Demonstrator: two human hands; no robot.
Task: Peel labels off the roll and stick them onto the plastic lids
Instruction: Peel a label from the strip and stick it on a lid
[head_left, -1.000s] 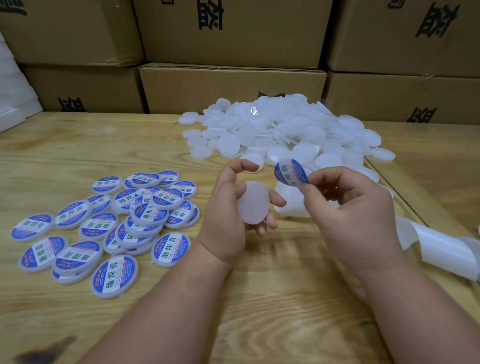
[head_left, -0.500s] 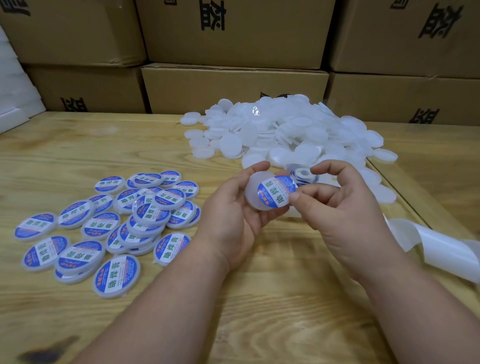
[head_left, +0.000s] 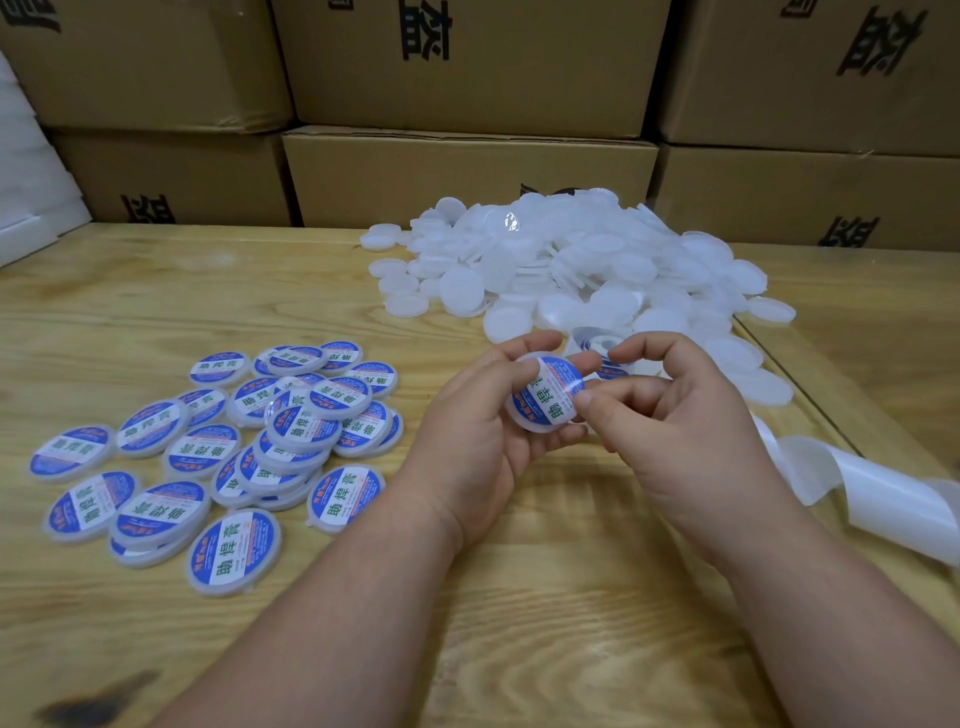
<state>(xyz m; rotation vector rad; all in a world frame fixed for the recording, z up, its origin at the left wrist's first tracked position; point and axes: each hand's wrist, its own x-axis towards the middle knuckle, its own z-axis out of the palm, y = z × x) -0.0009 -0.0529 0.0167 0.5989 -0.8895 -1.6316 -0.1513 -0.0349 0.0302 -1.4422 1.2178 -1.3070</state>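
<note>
My left hand (head_left: 467, 436) grips a round white plastic lid (head_left: 524, 423) above the table's middle, and a blue and white label (head_left: 548, 397) now lies on its face. My right hand (head_left: 670, 431) meets it from the right, thumb tip pressing the label's right edge and forefinger curled over the top. Just behind my fingers sits the label roll (head_left: 605, 348), partly hidden. A heap of bare white lids (head_left: 571, 270) lies at the back centre. Several labelled lids (head_left: 234, 447) are spread on the left.
The wooden table (head_left: 545, 623) runs under everything. An empty backing strip (head_left: 878, 493) curls off to the right edge. Cardboard boxes (head_left: 467, 171) are stacked along the back wall, with white foam (head_left: 21, 208) at the far left.
A second ago my right hand held the peeled label apart from the bare lid. It then brought the label onto the lid, and now the label lies on it under my thumb.
</note>
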